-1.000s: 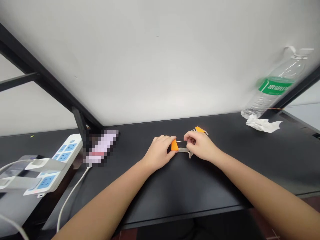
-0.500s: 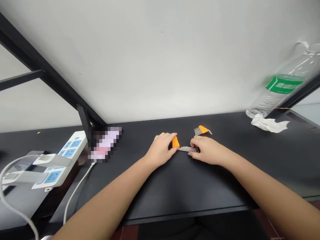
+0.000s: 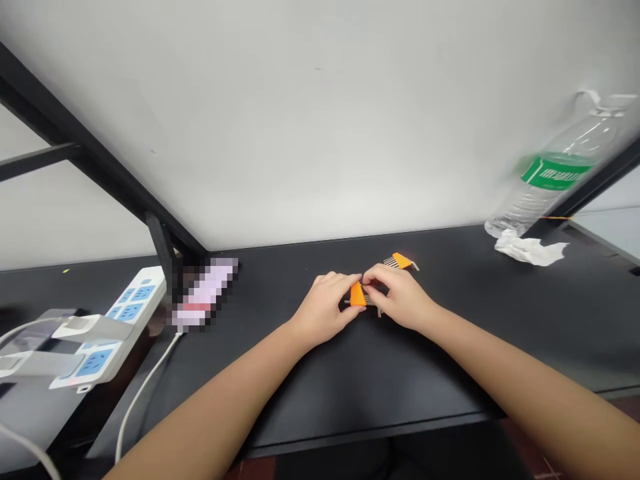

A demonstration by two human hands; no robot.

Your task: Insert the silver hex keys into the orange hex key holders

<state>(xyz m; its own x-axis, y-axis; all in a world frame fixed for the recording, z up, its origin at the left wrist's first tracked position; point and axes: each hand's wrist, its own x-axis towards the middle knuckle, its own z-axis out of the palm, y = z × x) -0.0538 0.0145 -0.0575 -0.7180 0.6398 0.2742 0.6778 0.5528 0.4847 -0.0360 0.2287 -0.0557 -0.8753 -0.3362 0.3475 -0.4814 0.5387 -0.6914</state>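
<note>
Between the thumb and fingers of my left hand [image 3: 324, 308] is an orange hex key holder [image 3: 357, 295], kept low over the black desk. My right hand [image 3: 403, 298] pinches at the holder's upper right corner, where the tip of a small metal hex key shows between the fingertips; most of it is hidden. Several loose hex keys [image 3: 371, 302] lie beside and behind the holder, partly covered by my hands. Just beyond my right hand rests a second orange holder [image 3: 402, 261] with several hex keys through it.
A clear plastic bottle [image 3: 555, 170] leans at the right by a crumpled tissue [image 3: 531, 249]. At the left lie a blurred-out phone [image 3: 207, 290] with a white cable and a white power strip [image 3: 123, 320] with plugs. A black metal frame [image 3: 110, 177] stands behind them.
My right hand has moved left from the bent ends of the loose hex keys to the holder, pinching a key there. My left hand keeps its grip on the holder. The view has shifted slightly.
</note>
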